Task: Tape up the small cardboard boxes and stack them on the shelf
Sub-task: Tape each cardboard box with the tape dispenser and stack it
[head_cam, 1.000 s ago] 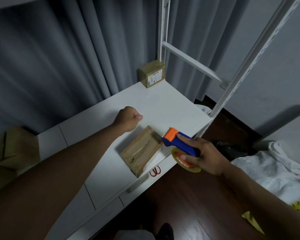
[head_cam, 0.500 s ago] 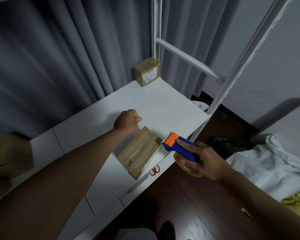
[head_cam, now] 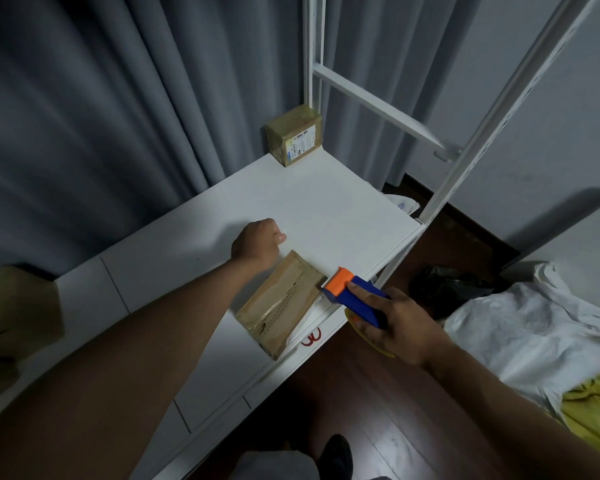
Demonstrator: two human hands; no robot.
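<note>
We see a flat cardboard box (head_cam: 280,302) lying on the white shelf (head_cam: 312,209), close to the front edge. It has shiny tape along its top.

Our left hand (head_cam: 257,240) is curled into a fist with nothing in it. It rests on the shelf just behind the flat box, by its far corner.

Our right hand (head_cam: 394,323) holds a tape dispenser (head_cam: 352,295). The fingers are wrapped round its blue handle. The orange end with the little teeth points at the near right corner of the flat box and sits just beside it. We cannot tell if it touches the box. A bit of the yellow tape roll (head_cam: 357,322) peeks out under the hand.

A second small box (head_cam: 294,137) stands at the far back corner of the shelf, next to the white post (head_cam: 313,50). It is taped up and has a white label on its side. It is well apart from the flat box.

Red scissor handles (head_cam: 311,337) poke out at the front of the shelf, just below the flat box.

A grey curtain (head_cam: 118,98) hangs behind the shelf. On the dark wood floor (head_cam: 378,410) to the right lie a white cloth (head_cam: 527,327), a yellow cloth (head_cam: 593,410) and a black bag (head_cam: 444,285). Another brown box (head_cam: 18,306) shows at the far left, blurry.
</note>
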